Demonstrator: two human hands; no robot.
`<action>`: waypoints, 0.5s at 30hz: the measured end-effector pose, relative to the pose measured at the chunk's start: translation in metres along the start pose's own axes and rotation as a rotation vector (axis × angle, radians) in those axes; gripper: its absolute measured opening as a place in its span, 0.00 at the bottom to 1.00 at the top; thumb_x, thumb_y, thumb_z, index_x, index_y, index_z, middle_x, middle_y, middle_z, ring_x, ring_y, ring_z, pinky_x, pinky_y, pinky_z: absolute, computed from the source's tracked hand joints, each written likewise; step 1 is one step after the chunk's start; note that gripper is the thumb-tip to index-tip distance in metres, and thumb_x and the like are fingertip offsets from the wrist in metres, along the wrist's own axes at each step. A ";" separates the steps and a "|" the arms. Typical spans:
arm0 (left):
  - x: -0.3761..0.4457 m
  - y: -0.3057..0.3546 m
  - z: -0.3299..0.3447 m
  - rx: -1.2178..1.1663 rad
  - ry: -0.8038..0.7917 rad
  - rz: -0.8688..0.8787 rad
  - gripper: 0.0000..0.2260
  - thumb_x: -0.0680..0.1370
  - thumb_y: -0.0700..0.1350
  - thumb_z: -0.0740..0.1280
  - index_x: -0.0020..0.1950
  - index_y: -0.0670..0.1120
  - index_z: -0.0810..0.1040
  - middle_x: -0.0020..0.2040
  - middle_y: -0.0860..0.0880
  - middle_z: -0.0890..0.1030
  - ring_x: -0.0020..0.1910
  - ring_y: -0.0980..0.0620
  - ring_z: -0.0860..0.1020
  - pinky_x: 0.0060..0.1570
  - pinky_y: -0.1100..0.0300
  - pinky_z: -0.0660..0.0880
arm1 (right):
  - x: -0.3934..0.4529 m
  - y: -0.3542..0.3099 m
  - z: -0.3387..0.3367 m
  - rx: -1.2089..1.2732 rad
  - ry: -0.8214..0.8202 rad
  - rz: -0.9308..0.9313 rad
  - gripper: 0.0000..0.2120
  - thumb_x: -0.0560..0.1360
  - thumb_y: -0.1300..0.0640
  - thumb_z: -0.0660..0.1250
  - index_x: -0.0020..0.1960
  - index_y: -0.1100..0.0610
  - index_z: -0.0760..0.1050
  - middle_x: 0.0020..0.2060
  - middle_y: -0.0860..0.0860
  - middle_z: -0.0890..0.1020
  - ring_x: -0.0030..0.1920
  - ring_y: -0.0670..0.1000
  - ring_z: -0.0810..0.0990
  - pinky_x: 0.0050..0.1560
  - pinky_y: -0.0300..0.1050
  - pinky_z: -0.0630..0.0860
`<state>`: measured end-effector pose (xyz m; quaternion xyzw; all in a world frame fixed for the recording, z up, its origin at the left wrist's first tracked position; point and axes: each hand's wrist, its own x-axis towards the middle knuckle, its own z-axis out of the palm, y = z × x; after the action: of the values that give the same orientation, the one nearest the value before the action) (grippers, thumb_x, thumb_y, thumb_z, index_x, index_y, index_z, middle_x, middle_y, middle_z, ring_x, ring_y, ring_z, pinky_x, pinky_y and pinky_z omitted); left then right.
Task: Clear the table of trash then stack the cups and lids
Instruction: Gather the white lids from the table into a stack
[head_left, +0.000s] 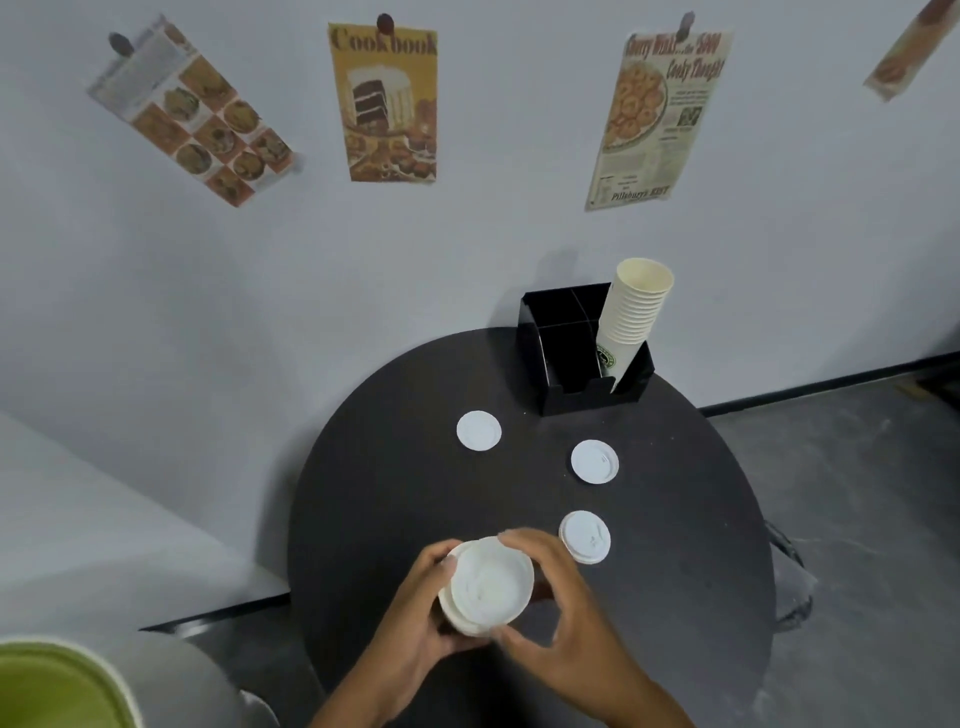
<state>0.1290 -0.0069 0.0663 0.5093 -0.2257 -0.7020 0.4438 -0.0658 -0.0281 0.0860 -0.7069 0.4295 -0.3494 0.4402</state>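
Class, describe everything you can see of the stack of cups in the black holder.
The cup stack is cream paper, many cups nested with their rims banded close. It leans right, open mouth up, in the right compartment of the black holder at the table's far edge. The lowest cup bears a round green logo. Neither hand touches it.

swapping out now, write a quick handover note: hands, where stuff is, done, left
Left hand and right hand both grip a small stack of lids above the near table edge.
Three single lids lie loose: far, middle, near.
Cups are stacked, leaning in the black holder.
Done: cups stacked, no trash visible on the table.
Left: gather the three loose lids onto the stack.
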 end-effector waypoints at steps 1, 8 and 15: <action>0.001 -0.001 0.005 -0.002 -0.006 0.007 0.18 0.77 0.53 0.70 0.64 0.50 0.78 0.65 0.42 0.81 0.65 0.35 0.80 0.58 0.33 0.80 | 0.000 0.003 -0.004 -0.001 -0.008 0.001 0.35 0.69 0.61 0.79 0.72 0.51 0.70 0.70 0.46 0.72 0.70 0.52 0.73 0.60 0.39 0.77; 0.004 -0.027 0.041 0.016 0.047 0.026 0.18 0.73 0.42 0.75 0.62 0.53 0.80 0.64 0.43 0.81 0.62 0.38 0.82 0.51 0.42 0.82 | -0.013 0.028 -0.034 0.017 -0.093 0.039 0.40 0.68 0.56 0.80 0.75 0.45 0.65 0.70 0.42 0.70 0.68 0.50 0.74 0.61 0.37 0.74; 0.015 -0.030 0.070 0.018 0.015 -0.016 0.20 0.75 0.44 0.74 0.66 0.53 0.78 0.66 0.42 0.80 0.64 0.36 0.81 0.60 0.34 0.79 | -0.018 0.040 -0.063 -0.039 -0.059 0.060 0.38 0.72 0.45 0.77 0.76 0.39 0.63 0.71 0.36 0.71 0.69 0.47 0.73 0.64 0.42 0.75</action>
<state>0.0522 -0.0139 0.0620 0.5201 -0.2248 -0.6997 0.4352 -0.1398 -0.0416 0.0702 -0.7119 0.4443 -0.3067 0.4492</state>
